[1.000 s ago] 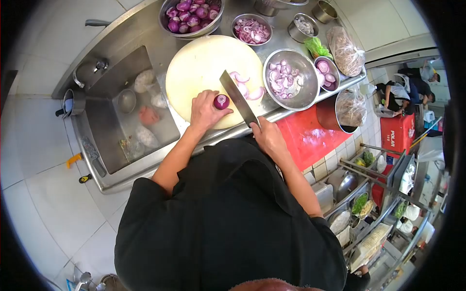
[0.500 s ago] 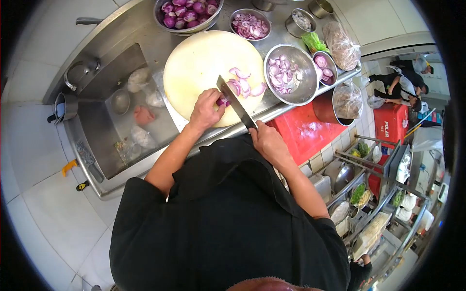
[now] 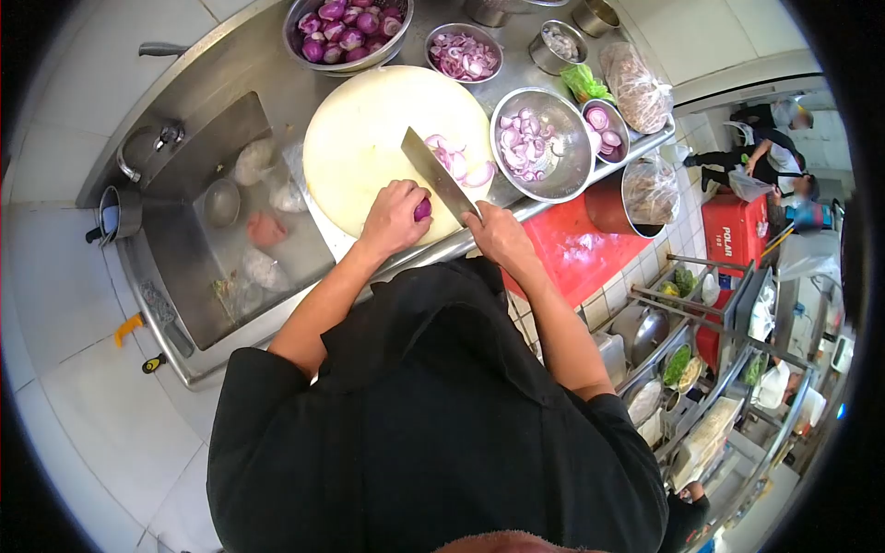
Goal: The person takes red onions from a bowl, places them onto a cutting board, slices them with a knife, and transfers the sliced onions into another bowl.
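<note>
On the round pale cutting board (image 3: pixel 369 120), my left hand (image 3: pixel 395 219) is closed around a purple onion piece (image 3: pixel 422 209) near the front edge. My right hand (image 3: pixel 499 232) grips the handle of a cleaver (image 3: pixel 433 170), its wide blade angled to the far left across the board. The blade stands apart from the onion piece, to its right. Sliced onion (image 3: pixel 480 173) lies to the right of the blade, partly hidden behind it. A steel bowl (image 3: pixel 578 184) with more slices stands just right of the board.
A bowl of peeled purple onions (image 3: pixel 350 39) and a bowl of chopped onion (image 3: pixel 464 55) stand at the back. Left is a sink (image 3: pixel 207 276) holding several bags. Right are a red lid (image 3: pixel 581 253), a pot (image 3: pixel 610 205) and a shelf rack (image 3: pixel 710 318). People (image 3: pixel 770 152) stand far right.
The cleaver has moved away from my left hand, and the purple onion piece shows more fully in its fingers. The whole view has shifted slightly.
</note>
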Demonstrator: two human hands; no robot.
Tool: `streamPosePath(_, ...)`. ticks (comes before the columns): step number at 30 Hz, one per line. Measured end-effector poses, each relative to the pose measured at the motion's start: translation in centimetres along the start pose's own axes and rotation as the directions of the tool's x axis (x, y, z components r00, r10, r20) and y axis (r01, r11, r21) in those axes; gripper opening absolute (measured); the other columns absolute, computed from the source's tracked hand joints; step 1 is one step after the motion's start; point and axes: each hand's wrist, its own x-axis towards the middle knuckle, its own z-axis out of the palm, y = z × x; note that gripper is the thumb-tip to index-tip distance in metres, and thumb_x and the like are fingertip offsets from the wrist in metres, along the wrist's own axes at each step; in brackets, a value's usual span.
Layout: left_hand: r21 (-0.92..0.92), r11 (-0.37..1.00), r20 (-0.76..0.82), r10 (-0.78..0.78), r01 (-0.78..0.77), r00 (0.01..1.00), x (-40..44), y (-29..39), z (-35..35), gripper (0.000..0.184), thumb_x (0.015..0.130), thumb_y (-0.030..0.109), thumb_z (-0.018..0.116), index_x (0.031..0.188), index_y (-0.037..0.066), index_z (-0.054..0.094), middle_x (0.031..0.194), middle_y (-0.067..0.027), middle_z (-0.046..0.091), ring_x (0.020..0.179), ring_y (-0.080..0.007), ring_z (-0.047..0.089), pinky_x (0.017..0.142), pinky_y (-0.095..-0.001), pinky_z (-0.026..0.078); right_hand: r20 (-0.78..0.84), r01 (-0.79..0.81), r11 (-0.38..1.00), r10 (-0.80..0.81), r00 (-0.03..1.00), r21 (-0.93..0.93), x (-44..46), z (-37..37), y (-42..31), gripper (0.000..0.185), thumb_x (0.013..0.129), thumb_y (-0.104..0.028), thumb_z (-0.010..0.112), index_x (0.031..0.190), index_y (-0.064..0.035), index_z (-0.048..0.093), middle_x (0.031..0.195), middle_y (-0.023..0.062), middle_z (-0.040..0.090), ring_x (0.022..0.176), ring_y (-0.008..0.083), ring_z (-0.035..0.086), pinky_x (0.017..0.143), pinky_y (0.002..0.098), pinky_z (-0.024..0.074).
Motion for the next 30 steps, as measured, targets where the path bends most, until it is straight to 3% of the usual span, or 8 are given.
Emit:
streamPosePath(3, -0.121, 0.992, -0.231, 0.003, -0.032, 0.973, -0.6, 0.8, -0.3, 0.03, 0.074, 0.004, 0.075, 0.101, 0.0, 0.063, 0.105, -0.0171, 0.062, 0.103, -0.0358, 0.06, 0.092, -0.0428, 0.05, -0.08, 0.043, 0.999, -0.044, 0.996, -0.013, -1.6, 0.2, -0.3, 0.035, 0.101, -0.034, 0.059, 0.099, 0.0004, 0.065, 0.084, 0.0321, 0.068, 0.086, 0.0506, 0.068, 0.078, 0.0588, 0.0534)
streamPosePath(9, -0.144, 0.972, -0.108, 0.174, -0.188, 0.979, -0.7, -0.8, -0.6, 0.021, 0.072, -0.003, 0.067, 0.092, 0.001, 0.061, 0.102, -0.0161, 0.06, 0.097, -0.0362, 0.057, 0.084, -0.0424, 0.05, -0.039, 0.013, 0.994, -0.018, 0.999, -0.109, -3.4, 1.8, -0.7, 0.032, 0.102, -0.032, 0.058, 0.101, -0.0006, 0.064, 0.082, 0.0289, 0.07, 0.08, 0.0492, 0.07, 0.074, 0.0578, 0.0555)
streamPosePath(12, -0.148, 0.971, -0.011, 0.19, -0.19, 0.982, 0.1, -0.8, -1.4, 0.02, 0.073, -0.004, 0.066, 0.091, 0.0, 0.06, 0.098, -0.0158, 0.059, 0.095, -0.0345, 0.057, 0.085, -0.0412, 0.049, -0.114, 0.055, 0.99, -0.07, 0.991, -0.128, -4.3, 1.3, -1.5, 0.027, 0.099, -0.028, 0.062, 0.104, -0.0015, 0.064, 0.077, 0.0275, 0.069, 0.075, 0.0484, 0.068, 0.07, 0.0578, 0.0552)
streamPosePath(16, -0.152, 0.972, -0.003, 0.182, -0.181, 0.983, 0.0, -0.7, -1.2, 0.02, 0.071, -0.003, 0.066, 0.09, 0.001, 0.06, 0.096, -0.0149, 0.058, 0.093, -0.0343, 0.055, 0.084, -0.0415, 0.048, -0.027, -0.038, 0.993, 0.035, 0.999, -0.108, -4.3, 1.7, -2.2, 0.028, 0.101, -0.028, 0.057, 0.108, -0.0017, 0.065, 0.087, 0.0298, 0.071, 0.087, 0.049, 0.07, 0.081, 0.0588, 0.0545)
streamPosePath(28, -0.175, 0.973, -0.094, 0.134, -0.149, 0.986, -0.5, -1.1, -0.3, 0.019, 0.072, -0.004, 0.066, 0.089, 0.001, 0.06, 0.099, -0.0151, 0.06, 0.096, -0.0344, 0.057, 0.086, -0.0408, 0.049, 0.001, 0.006, 0.992, -0.006, 1.0, -0.123, -4.2, 0.3, -2.6, 0.028, 0.101, -0.028, 0.057, 0.102, -0.0008, 0.065, 0.085, 0.0304, 0.07, 0.084, 0.0481, 0.07, 0.078, 0.0583, 0.0552)
streamPosePath(30, -0.178, 0.972, -0.108, 0.137, -0.154, 0.985, -0.6, -1.0, -0.2, 0.018, 0.072, -0.003, 0.066, 0.089, 0.001, 0.061, 0.099, -0.0152, 0.06, 0.096, -0.0344, 0.058, 0.086, -0.0408, 0.049, -0.052, 0.032, 0.991, -0.039, 0.998, -0.129, -4.1, 1.7, -1.8, 0.027, 0.1, -0.027, 0.059, 0.102, -0.0009, 0.065, 0.08, 0.0289, 0.069, 0.08, 0.0484, 0.069, 0.074, 0.0588, 0.0546)
